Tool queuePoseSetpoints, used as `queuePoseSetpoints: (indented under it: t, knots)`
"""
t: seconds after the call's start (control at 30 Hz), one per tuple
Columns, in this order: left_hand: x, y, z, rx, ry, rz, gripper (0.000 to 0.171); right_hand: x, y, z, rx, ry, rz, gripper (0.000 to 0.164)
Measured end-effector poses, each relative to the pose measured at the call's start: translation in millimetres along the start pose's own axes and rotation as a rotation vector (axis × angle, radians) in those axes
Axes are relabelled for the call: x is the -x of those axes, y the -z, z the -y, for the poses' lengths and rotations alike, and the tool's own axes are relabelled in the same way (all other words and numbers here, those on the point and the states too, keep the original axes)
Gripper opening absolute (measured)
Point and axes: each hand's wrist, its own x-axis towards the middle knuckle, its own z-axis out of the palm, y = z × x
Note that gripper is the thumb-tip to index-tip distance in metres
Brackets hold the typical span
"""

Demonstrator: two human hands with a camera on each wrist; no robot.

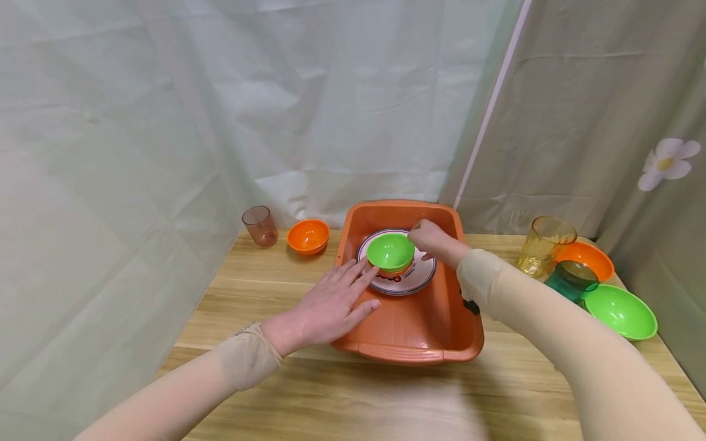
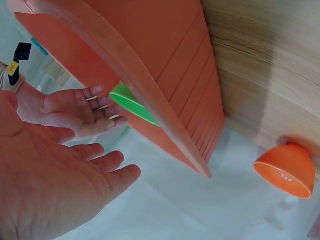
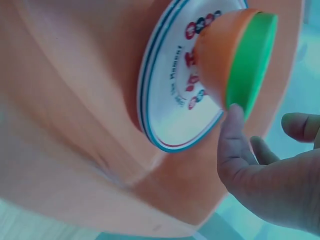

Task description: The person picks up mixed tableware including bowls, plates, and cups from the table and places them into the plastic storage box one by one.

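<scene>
- One pinkish see-through cup (image 1: 260,226) stands beyond the left hand (image 1: 328,306), toward its left.
- A lone orange bowl (image 1: 309,237) stands ahead of this same hand.
- The left hand has its fingers straight and spread, over the side of the basin (image 1: 402,331) (whether it touches the green bowl, I cannot tell).
- Between both hands, the green bowl (image 1: 390,251) sits inside an orange one (image 3: 215,55), upon the stacked plates (image 1: 420,278) in the basin.
- The right hand (image 1: 436,241) is at that green rim, fingers loose, thumb apart; contact is unclear.
- Right of this hand are a yellow cup (image 1: 543,245), a dark-green cup (image 1: 570,278), another orange bowl (image 1: 594,260) and a bigger green bowl (image 1: 620,312).
</scene>
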Motion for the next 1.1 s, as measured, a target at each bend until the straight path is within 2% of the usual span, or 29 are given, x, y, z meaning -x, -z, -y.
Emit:
queuePoseSetpoints:
  t: [0.1, 0.17, 0.33, 0.53, 0.63, 0.87, 1.1]
  knots:
    - [-1.2, 0.7, 1.9, 0.001, 0.004, -0.008, 0.072, 4.8, 3.2, 6.9, 0.007, 0.010, 0.015, 0.050]
    - [-1.8, 1.3, 3.6, 0.004, 0.006, -0.016, 0.072, 8.7, 5.4, 10.9, 0.030, 0.016, 0.031, 0.058]
    - [-3.9, 3.7, 10.1, 0.015, 0.006, -0.055, 0.072, 22.7, 8.0, 17.1, 0.158, 0.088, 0.031, 0.065]
    - [-7.9, 5.4, 21.5, 0.015, 0.013, -0.098, 0.071, 46.9, 7.7, 16.3, 0.447, 0.290, -0.056, 0.072]
    - [-9.6, 5.6, 27.0, 0.010, 0.025, -0.121, 0.070, 58.9, 6.9, 13.1, 0.534, 0.373, -0.095, 0.074]
    - [-11.6, 6.9, 34.0, -0.005, 0.054, -0.141, 0.070, 84.2, 8.0, -0.7, 0.659, 0.459, -0.169, 0.080]
    - [-12.5, 5.2, 35.8, -0.032, 0.063, -0.145, 0.070, 108.9, 5.8, -27.2, 0.841, 0.562, -0.272, 0.083]
